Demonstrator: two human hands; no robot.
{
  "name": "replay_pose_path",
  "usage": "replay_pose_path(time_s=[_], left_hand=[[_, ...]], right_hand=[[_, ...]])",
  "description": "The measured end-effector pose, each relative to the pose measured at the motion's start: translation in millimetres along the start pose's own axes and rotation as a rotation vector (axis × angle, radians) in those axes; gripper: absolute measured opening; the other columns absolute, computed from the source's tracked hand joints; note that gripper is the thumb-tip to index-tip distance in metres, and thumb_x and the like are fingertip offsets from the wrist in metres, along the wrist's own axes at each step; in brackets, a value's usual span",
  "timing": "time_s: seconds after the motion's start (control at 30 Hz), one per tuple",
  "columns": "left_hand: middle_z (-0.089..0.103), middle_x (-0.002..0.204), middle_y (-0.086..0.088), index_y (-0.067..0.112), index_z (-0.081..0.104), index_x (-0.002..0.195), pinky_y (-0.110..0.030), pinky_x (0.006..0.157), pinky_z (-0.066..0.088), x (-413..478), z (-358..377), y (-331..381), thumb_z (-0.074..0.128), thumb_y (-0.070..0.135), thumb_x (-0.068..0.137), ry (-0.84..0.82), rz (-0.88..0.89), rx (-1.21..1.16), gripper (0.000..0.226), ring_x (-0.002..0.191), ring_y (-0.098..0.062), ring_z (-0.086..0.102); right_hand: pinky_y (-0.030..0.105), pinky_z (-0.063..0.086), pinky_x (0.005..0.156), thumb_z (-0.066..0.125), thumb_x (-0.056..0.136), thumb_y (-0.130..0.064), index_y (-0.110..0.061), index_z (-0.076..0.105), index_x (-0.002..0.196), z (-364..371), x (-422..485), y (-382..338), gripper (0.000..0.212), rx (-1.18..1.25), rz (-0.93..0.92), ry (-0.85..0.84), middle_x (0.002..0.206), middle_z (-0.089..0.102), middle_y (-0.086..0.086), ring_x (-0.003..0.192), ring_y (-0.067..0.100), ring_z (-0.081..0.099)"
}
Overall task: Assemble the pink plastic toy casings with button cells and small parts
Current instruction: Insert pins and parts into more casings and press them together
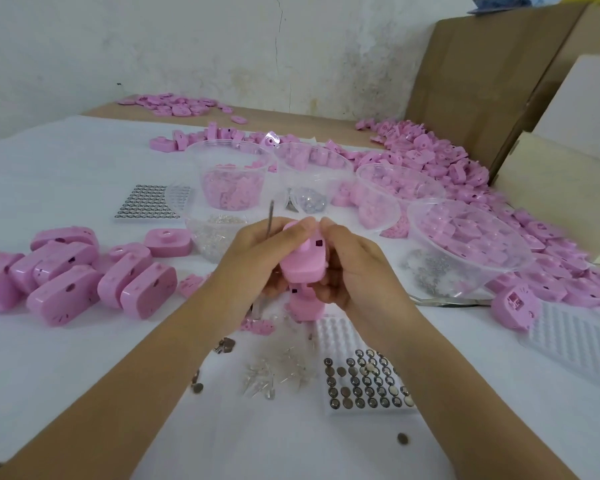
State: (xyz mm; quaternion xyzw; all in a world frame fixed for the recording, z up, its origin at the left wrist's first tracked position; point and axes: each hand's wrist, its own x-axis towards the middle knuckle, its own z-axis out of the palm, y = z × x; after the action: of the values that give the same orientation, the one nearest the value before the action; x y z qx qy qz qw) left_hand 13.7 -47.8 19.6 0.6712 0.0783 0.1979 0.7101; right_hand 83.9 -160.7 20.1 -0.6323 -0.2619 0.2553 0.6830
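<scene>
Both hands (257,258) (354,268) grip a pink casing (303,261) above open cloth (84,368).

You have two hands, left hand (253,261) and right hand (354,268), on one pink casing (300,261), with one thin metal tool (271,216). Your bench (84,168) carries two trays of button cells (368,386), one empty tray (575,337) and five clear tubs (234,168).

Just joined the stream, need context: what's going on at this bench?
A person is holding a pink casing in both hands above the white-covered table. The left hand also holds a thin metal tool that points upward, and the right hand grips the casing's other side. A pile of closed casings lies to the left. A tray of button cells sits in front, and clear tubs of pink parts stand behind.
</scene>
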Motion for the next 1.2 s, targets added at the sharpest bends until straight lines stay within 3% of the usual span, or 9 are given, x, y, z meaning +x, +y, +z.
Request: replay_pose_path(time_s=[0.07, 0.17, 0.3, 0.4, 0.6, 0.8, 0.97, 1.07, 1.2], left_hand=[[0.059, 0.058, -0.005, 0.022, 0.07, 0.076, -0.014, 0.037, 0.033, -1.0, 0.3, 0.8, 0.076, 0.052, 0.061, -0.02, 0.027, -0.008, 0.034, 0.04, -0.012, 0.044], [0.059, 0.056, 0.0, 0.022, 0.07, 0.077, -0.01, 0.031, 0.026, 1.2, -4.6, 3.2, 0.068, 0.045, 0.055, 0.125, 0.058, -0.096, 0.031, 0.034, -0.005, 0.039], [0.06, 0.054, 0.003, 0.018, 0.062, 0.085, -0.011, 0.03, 0.027, 3.5, -8.7, 3.0, 0.068, 0.04, 0.058, 0.222, 0.042, -0.166, 0.035, 0.036, -0.005, 0.043], [0.059, 0.051, 0.0, 0.013, 0.052, 0.089, -0.013, 0.028, 0.025, 5.1, -8.6, 1.5, 0.067, 0.038, 0.061, 0.248, 0.039, -0.202, 0.04, 0.036, -0.009, 0.043], [0.057, 0.049, 0.001, 0.013, 0.047, 0.085, -0.015, 0.03, 0.024, 7.2, -11.7, -1.9, 0.058, 0.019, 0.087, 0.255, 0.003, -0.264, 0.012, 0.041, -0.014, 0.041], [0.056, 0.052, -0.001, 0.01, 0.054, 0.084, -0.014, 0.031, 0.025, 7.7, -13.5, -2.4, 0.065, 0.031, 0.072, 0.236, 0.048, -0.245, 0.027, 0.047, -0.016, 0.035], [0.053, 0.047, 0.002, 0.007, 0.052, 0.081, -0.011, 0.032, 0.026, 8.5, -15.9, -1.6, 0.07, 0.035, 0.059, 0.275, 0.084, -0.245, 0.04, 0.035, -0.005, 0.035], [0.054, 0.049, 0.002, 0.007, 0.054, 0.078, -0.013, 0.033, 0.026, 9.4, -16.4, -2.4, 0.07, 0.03, 0.063, 0.298, 0.079, -0.257, 0.032, 0.043, -0.009, 0.035], [0.057, 0.055, 0.001, 0.011, 0.058, 0.08, -0.013, 0.033, 0.025, 9.2, -14.9, -1.8, 0.068, 0.03, 0.066, 0.303, 0.073, -0.283, 0.025, 0.049, -0.011, 0.037]], right_hand=[[0.025, 0.04, 0.049, 0.041, 0.097, -0.04, 0.006, 0.063, 0.095, 0.3, 0.6, 2.1, 0.051, 0.024, 0.003, 0.006, 0.076, 0.057, 0.033, 0.061, 0.026, 0.05], [0.024, 0.042, 0.046, 0.036, 0.099, -0.038, -0.007, 0.061, 0.071, -5.2, 3.4, 2.3, 0.049, 0.046, -0.019, 0.091, 0.054, 0.058, 0.007, 0.047, 0.017, 0.052], [0.022, 0.036, 0.054, 0.058, 0.087, -0.039, -0.013, 0.054, 0.074, -18.1, 4.1, 10.8, 0.029, -0.742, -0.248, 0.229, 0.058, 0.052, -0.007, 0.051, 0.006, 0.044], [0.023, 0.032, 0.054, 0.068, 0.068, -0.058, -0.028, 0.048, 0.09, -18.7, 0.2, 16.2, 0.042, -1.04, -0.147, 0.099, 0.071, 0.051, -0.013, 0.063, 0.003, 0.047], [0.029, 0.045, 0.063, 0.065, 0.079, -0.036, -0.025, 0.043, 0.104, -10.7, 0.8, 22.2, 0.035, -1.026, -0.175, 0.123, 0.077, 0.059, -0.005, 0.073, 0.015, 0.058], [0.024, 0.044, 0.059, 0.064, 0.08, -0.025, -0.024, 0.053, 0.094, -17.1, 1.8, 17.2, 0.017, -0.998, -0.179, 0.186, 0.069, 0.057, -0.009, 0.067, 0.01, 0.057], [0.027, 0.043, 0.072, 0.063, 0.08, -0.019, -0.023, 0.062, 0.085, -23.0, 0.2, 15.7, 0.007, -1.102, -0.262, 0.191, 0.089, 0.053, -0.008, 0.088, 0.011, 0.05], [0.02, 0.032, 0.067, 0.068, 0.079, -0.022, -0.023, 0.073, 0.086, -16.2, -2.0, 13.9, 0.008, -1.129, -0.406, 0.058, 0.075, 0.041, -0.012, 0.083, 0.009, 0.041], [0.024, 0.032, 0.074, 0.067, 0.082, -0.034, -0.028, 0.075, 0.098, -6.2, -3.6, 20.1, 0.019, -1.268, -0.389, -0.148, 0.07, 0.033, -0.014, 0.086, 0.014, 0.041]])
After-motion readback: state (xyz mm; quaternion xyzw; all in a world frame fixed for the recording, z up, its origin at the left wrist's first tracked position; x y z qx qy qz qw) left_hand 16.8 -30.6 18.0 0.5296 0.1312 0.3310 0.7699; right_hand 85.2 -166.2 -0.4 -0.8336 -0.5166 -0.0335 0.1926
